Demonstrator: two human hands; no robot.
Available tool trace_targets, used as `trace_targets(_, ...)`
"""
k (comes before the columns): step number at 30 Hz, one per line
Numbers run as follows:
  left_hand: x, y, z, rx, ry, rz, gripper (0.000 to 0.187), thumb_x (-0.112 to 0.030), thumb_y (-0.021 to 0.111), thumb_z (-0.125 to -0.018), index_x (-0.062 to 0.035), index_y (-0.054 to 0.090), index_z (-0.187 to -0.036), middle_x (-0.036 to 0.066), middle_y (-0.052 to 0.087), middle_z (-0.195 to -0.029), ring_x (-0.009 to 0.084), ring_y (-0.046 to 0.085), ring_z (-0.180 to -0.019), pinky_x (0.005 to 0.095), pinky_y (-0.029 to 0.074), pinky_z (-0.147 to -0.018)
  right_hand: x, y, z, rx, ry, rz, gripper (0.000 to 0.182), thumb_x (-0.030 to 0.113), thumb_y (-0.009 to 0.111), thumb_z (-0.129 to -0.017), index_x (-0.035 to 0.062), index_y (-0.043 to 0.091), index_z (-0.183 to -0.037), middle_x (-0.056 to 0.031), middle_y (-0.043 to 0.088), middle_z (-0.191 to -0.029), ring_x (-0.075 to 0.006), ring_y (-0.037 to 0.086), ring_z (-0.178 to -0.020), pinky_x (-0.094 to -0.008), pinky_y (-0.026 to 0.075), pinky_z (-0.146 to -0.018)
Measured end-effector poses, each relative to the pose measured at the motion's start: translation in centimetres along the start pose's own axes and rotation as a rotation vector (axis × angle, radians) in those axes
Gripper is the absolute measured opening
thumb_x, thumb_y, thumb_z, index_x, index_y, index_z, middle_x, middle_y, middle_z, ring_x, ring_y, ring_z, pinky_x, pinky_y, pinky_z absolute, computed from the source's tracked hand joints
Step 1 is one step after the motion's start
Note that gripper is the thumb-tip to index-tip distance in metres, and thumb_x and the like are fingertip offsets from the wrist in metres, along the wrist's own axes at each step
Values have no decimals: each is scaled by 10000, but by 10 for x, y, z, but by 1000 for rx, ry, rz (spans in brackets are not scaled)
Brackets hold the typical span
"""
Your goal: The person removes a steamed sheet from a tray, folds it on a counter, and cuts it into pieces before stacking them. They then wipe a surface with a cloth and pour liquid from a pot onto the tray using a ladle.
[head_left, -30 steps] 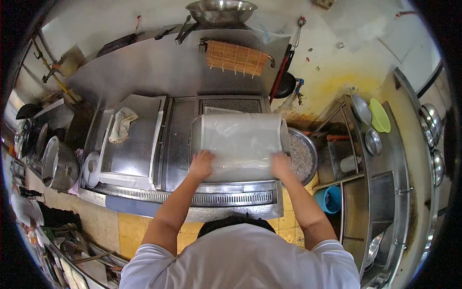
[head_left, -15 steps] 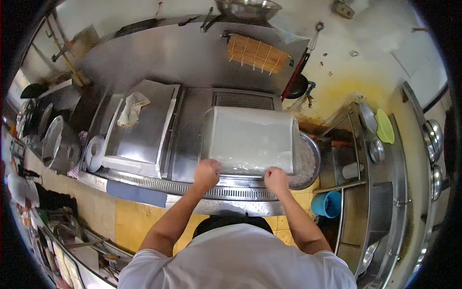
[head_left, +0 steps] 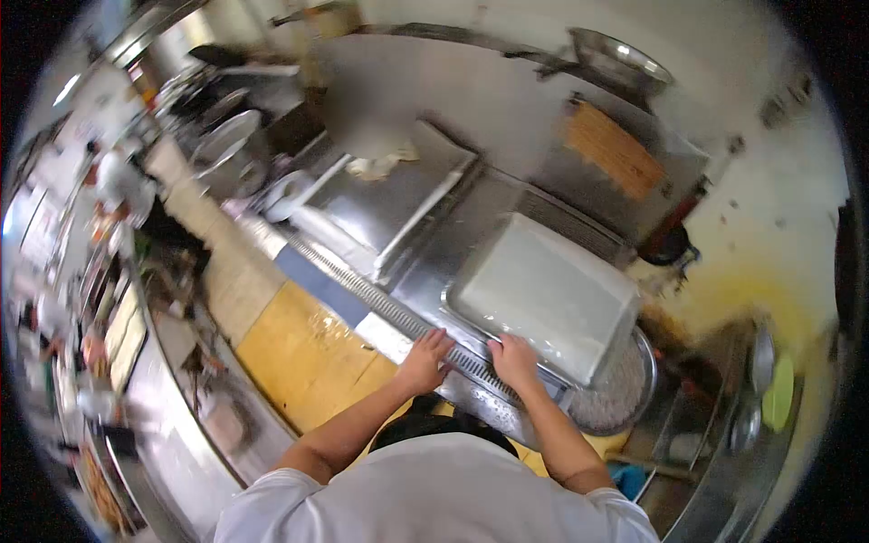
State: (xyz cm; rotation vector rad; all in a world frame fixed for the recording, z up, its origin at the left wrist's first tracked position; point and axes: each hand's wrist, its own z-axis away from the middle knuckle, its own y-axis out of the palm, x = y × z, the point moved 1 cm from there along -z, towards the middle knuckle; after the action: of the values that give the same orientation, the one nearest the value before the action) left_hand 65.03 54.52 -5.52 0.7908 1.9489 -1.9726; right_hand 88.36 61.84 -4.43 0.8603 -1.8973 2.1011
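A rectangular metal tray (head_left: pixel 444 294), covered by a smooth white sheet with a glossy near edge, lies on the steel counter. My right hand (head_left: pixel 514 362) is at the tray's near edge, its fingers curled round the rim. My left hand (head_left: pixel 425 360) is over the slotted front strip of the counter, apart from the tray, with its fingers stretched out and nothing in them. Partly under the tray's right end is a round metal pan (head_left: pixel 652 362) of white grainy stuff, perhaps rice.
Left along the counter is a framed steel tray (head_left: pixel 398 262) with a crumpled cloth (head_left: pixel 385 165). A bamboo mat (head_left: pixel 615 149) hangs at the back wall. Shelves with a green basin (head_left: pixel 778 394) stand right. Behind on the left is another worktop (head_left: pixel 172 398), with a person (head_left: pixel 127 185) beyond it.
My view has turned to the left. My left hand has come off the tray's near edge and its fingers have opened. My right hand is still at that edge.
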Motion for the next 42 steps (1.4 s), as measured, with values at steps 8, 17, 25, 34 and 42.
trace_targets(8,4,-7,106,-265,-397,188,354,-222,717,-916,-59,694,-1230,208,592,-1392,400,569,-1258,456,473,-1082,39,22,-5,-9,-392,-5,396,227,651,-868,-53,651,-1148,-267,636,-1203,-447,551,-1176,-534,418,-1051)
trace_targets(17,35,-39,150,-482,-415,286,311,-244,719,-905,-42,732,-1141,205,685,-1253,376,630,-1191,438,495,-1045,129,80,14,201,-715,-168,219,148,635,-860,7,710,-1010,-235,682,-1135,-415,592,-1128,-506,429,-1031)
trace_targets(25,87,-98,291,-510,-716,384,366,-310,680,-957,-48,717,-1210,197,713,-1203,363,670,-1142,427,524,-1007,260,147,48,457,-754,-220,203,200,676,-877,1,704,-905,-226,711,-1035,-415,651,-1025,-480,501,-925)
trace_targets(34,130,-104,484,-789,-1058,520,380,-313,698,-964,-57,701,-1245,173,740,-1156,293,716,-1077,392,552,-957,413,258,114,732,-952,-147,289,249,665,-893,-2,703,-1032,-256,686,-1087,-428,641,-1054,-475,508,-943)
trace_targets(42,120,-120,568,-1236,-1230,662,348,-260,723,-953,-20,716,-1204,156,755,-1122,221,723,-1040,346,557,-921,532,311,187,1044,-1244,-56,338,242,675,-895,-12,698,-1118,-242,686,-1131,-406,651,-1083,-451,521,-945)
